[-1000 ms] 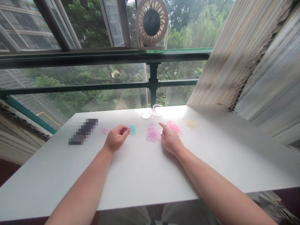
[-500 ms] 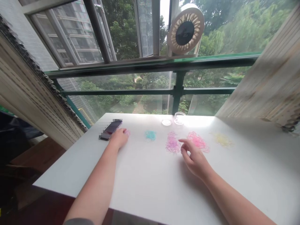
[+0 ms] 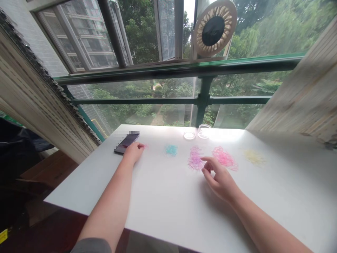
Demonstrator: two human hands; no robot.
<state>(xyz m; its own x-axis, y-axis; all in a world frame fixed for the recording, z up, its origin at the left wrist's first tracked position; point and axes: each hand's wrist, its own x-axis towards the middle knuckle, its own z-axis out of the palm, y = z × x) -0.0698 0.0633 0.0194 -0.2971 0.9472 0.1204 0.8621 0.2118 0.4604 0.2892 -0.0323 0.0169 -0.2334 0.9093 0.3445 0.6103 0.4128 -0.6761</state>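
Observation:
My left hand [image 3: 133, 153] rests on the table beside the phone, fingers and thumb drawn together at the edge of a small pink pile [image 3: 146, 147]. Whatever they may hold is too small to see. My right hand [image 3: 217, 174] hovers low by the purple pile [image 3: 195, 160], its index finger reaching out, thumb apart, other fingers curled, nothing visible in it. These piles look like thin small loops, perhaps rubber bands. Between the hands lies a teal pile [image 3: 171, 150]. Past my right hand are a bright pink pile [image 3: 225, 158] and a pale yellow pile [image 3: 254, 157].
A dark phone [image 3: 126, 143] lies left on the white table [image 3: 163, 196]. At the back edge stand a clear round container [image 3: 204, 131] and a clear flat lid [image 3: 189, 135]. Behind are a green railing [image 3: 158, 74] and a round fan [image 3: 214, 30]; curtains hang at both sides.
The whole view has shifted a little, so the table and piles sit slightly farther right and higher. Both hands keep nearly the same pose; the left fingertips have moved slightly relative to the pink pile.

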